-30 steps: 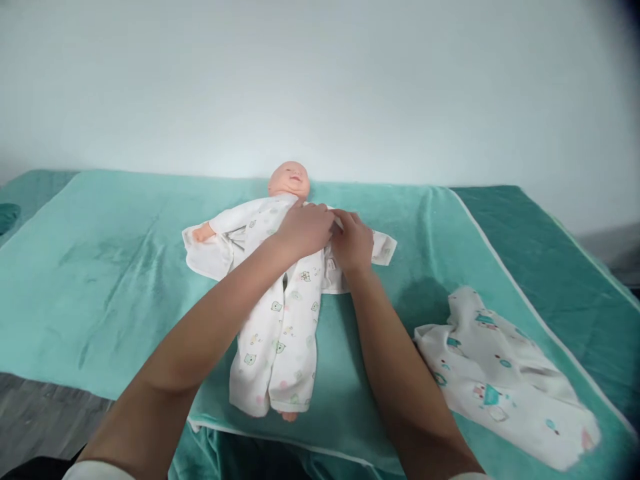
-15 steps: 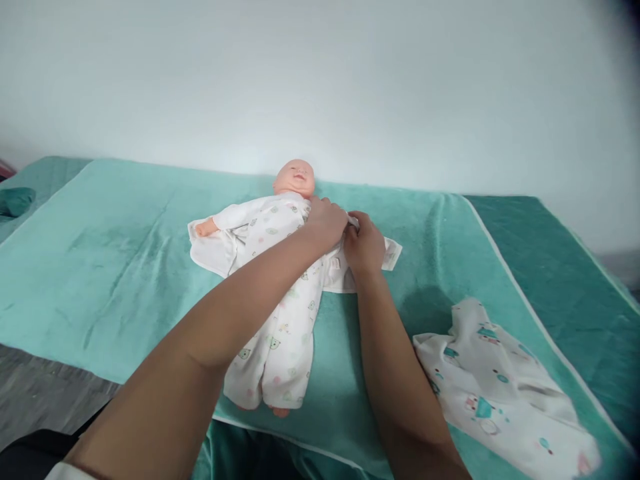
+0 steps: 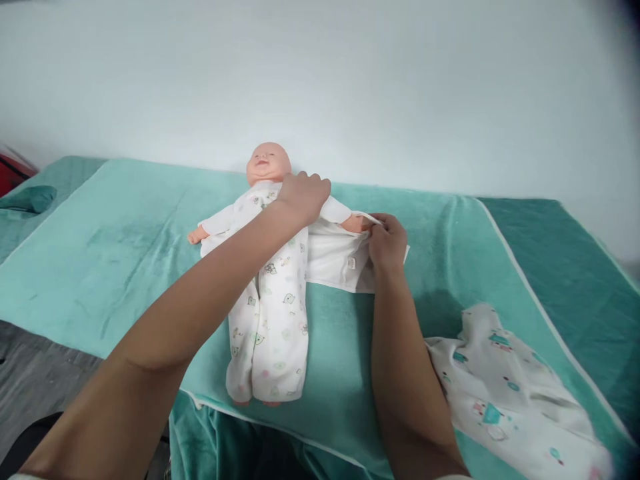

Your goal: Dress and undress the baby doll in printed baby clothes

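Note:
A baby doll in a white printed romper lies on its back, head toward the wall. My left hand is closed around its upper arm near the shoulder; the fingertips are partly hidden. Under the doll a white baby shirt is spread open to the right. My right hand pinches the edge of this shirt's sleeve beside the doll's hand, whose fingers reach into the cloth. The doll's other hand rests bare at the left.
A green velvety cover with a white border spreads beneath everything. At the lower right lies a crumpled white printed cloth, beside my right forearm. A pale wall rises behind the surface, and grey floor shows at the lower left.
My hands have moved apart, the right one going right with the sleeve edge. The doll's head and body have shifted left, and its arm now stretches out between my hands.

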Available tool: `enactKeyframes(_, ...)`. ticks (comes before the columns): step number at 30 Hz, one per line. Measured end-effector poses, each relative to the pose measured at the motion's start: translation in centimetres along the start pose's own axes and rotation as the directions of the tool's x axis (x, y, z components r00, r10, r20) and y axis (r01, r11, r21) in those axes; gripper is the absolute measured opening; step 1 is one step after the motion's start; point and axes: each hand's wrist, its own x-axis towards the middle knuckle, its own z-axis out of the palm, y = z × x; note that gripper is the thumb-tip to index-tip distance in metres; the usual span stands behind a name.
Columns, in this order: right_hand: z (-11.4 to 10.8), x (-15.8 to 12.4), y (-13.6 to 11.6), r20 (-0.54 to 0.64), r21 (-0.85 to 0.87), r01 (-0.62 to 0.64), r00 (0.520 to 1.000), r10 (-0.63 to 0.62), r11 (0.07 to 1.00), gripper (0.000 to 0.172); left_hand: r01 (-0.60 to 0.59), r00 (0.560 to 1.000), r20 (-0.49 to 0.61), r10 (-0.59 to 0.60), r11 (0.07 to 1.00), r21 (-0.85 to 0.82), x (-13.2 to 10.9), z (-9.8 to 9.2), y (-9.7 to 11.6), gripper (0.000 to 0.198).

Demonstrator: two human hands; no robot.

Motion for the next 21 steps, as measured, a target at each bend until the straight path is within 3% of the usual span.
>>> enactKeyframes(6,0.0,0.8,1.2,0.028,0.264,-0.138,0.990,0.135,0.955,0.022,0.001,1.000,0.000,-0.001,1.000,-0.019,-0.3,0.2,-0.4,0.045)
enactKeyframes(10,-0.1,0.8,0.5,0.067,0.570,-0.213,0.975,0.213,0.793,0.026,-0.011,1.000,0.010,0.012,0.999,-0.043,0.4,1.1,0.4,0.043)
enactKeyframes(14,-0.6,1.0,0.1,0.060,0.704,-0.248,0.954,0.293,0.665,0.026,-0.018,1.000,0.012,0.019,0.998,-0.068,1.0,2.6,2.0,0.042)
enactKeyframes(16,-0.8,1.1,0.0,0.039,0.688,-0.249,0.951,0.308,0.682,0.021,-0.038,0.999,0.012,0.039,0.995,-0.089,0.8,3.2,2.4,0.040)
enactKeyframes(18,-0.7,0.9,-0.2,-0.031,0.601,-0.211,0.958,0.287,0.771,0.016,-0.049,0.999,-0.025,0.046,0.991,-0.125,-0.1,3.7,2.1,0.036)
enactKeyframes(21,0.2,0.1,-1.0,-0.147,0.407,-0.047,0.982,0.117,0.912,0.013,-0.039,0.984,-0.177,-0.007,0.967,-0.253,-2.5,4.7,0.1,0.025)
